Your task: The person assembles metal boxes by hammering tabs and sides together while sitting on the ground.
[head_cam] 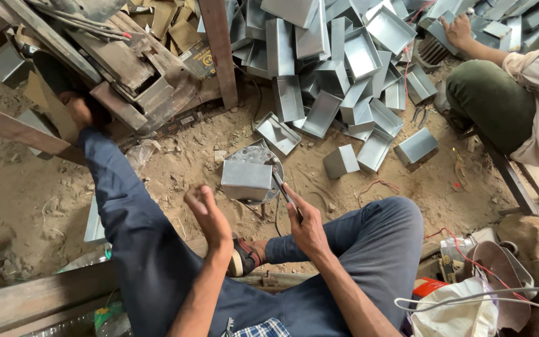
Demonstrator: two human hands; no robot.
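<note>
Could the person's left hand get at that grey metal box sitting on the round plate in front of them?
Probably yes. The left hand hovers open just below the metal box, with only bare dirt between them. The right hand, gripping a thin tool, is off to the box's other side.

Grey metal box [246, 180], blue trousers [145, 249]

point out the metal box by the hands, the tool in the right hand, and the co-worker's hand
metal box [246, 181], head view, front face
tool [283, 187], head view, mid shaft
co-worker's hand [458, 31], head view, back of hand
</note>
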